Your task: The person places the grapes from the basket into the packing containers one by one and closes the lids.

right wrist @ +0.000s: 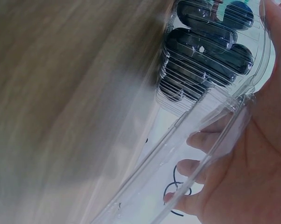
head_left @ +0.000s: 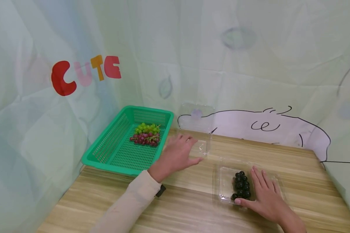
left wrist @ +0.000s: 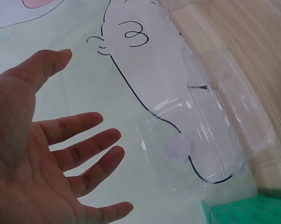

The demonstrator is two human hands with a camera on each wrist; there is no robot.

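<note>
My left hand (head_left: 178,153) hovers over the table, fingers spread and holding nothing. Just past it stands a clear plastic clamshell box (head_left: 203,149), its lid (left wrist: 154,163) raised against the backdrop. To the right, a second clear box (head_left: 223,186) holds a bunch of black grapes (head_left: 241,185) along its right side. My right hand (head_left: 265,195) rests at that box's right side with fingers extended, its thumb by the near edge. Seen from the right wrist, the clear lid (right wrist: 177,161) passes in front of the right fingers (right wrist: 189,169).
A green perforated basket (head_left: 105,165) stands at the left, with green grapes (head_left: 145,128) and red grapes (head_left: 143,139) in it. The wooden table (head_left: 189,207) ends at a printed cloth backdrop (head_left: 169,64) behind and on the left.
</note>
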